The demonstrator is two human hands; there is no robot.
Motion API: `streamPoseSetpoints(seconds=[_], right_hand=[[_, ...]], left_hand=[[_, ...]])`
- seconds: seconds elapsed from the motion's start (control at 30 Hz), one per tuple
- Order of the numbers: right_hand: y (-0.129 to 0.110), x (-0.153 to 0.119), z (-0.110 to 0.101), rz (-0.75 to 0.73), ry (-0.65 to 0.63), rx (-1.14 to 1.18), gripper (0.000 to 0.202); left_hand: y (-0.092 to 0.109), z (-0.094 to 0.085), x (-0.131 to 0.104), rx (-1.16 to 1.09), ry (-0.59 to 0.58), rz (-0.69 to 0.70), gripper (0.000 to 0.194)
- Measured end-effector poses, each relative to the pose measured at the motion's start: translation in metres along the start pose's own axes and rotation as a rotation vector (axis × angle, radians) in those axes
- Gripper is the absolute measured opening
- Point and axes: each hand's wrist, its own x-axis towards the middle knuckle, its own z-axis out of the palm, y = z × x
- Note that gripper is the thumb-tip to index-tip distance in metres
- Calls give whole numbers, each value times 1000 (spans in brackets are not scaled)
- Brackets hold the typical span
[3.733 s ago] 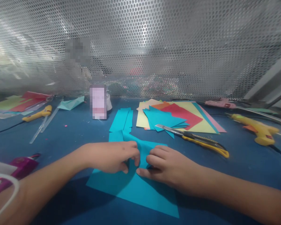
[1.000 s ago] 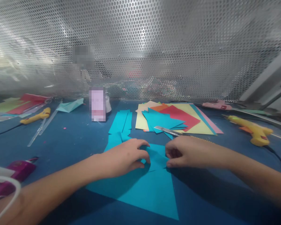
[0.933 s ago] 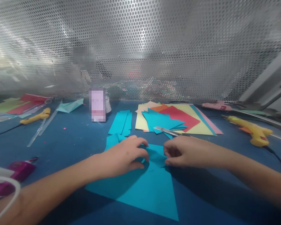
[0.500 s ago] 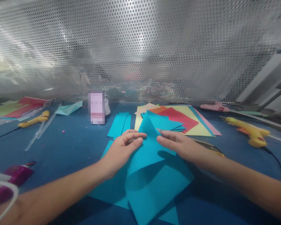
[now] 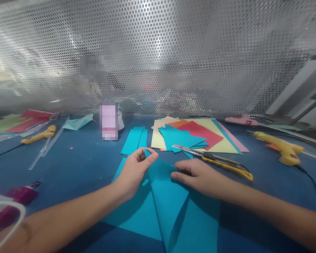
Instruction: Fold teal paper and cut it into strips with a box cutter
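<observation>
A blue paper sheet (image 5: 170, 189), bent over on itself, rises from the table in front of me. My left hand (image 5: 137, 168) pinches its upper corner between thumb and fingers. At the sheet's right edge is my right hand (image 5: 197, 175), its thumb and fingers apart, with the fingertips beside the paper. Another blue sheet (image 5: 131, 211) lies flat under the left side. Just beyond my right hand, a cutter knife (image 5: 213, 156) with its blade out and yellow-handled scissors (image 5: 234, 170) lie side by side.
Cut blue pieces (image 5: 181, 137) rest on a stack of coloured paper (image 5: 226, 140). Blue strips (image 5: 133, 140) lie left of it. Yellow glue guns stand right (image 5: 287, 147) and left (image 5: 40, 135). A phone (image 5: 109, 121) leans near the perforated metal screen (image 5: 158, 63). A purple device (image 5: 21, 196) is lower left.
The bent sheet has turned and its raised tip has moved left and down with my left hand. My right hand has moved slightly down, uncovering the cutter and scissors.
</observation>
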Motion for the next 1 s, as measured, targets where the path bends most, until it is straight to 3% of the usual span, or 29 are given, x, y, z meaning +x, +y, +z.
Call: streamPoseSetpoints(seconds=[0.17,0.47,1.0], right_hand=[[8,4,2,73,74,127,32],[13,5,3,86,61,190,35],[14,6,1,72,62,145,36]], left_hand=[[-6,-2,5,-69,55,-47,47],[-6,0,5,-89,73,-22,40],[-1,-3,8,-249,-10,-124,43]])
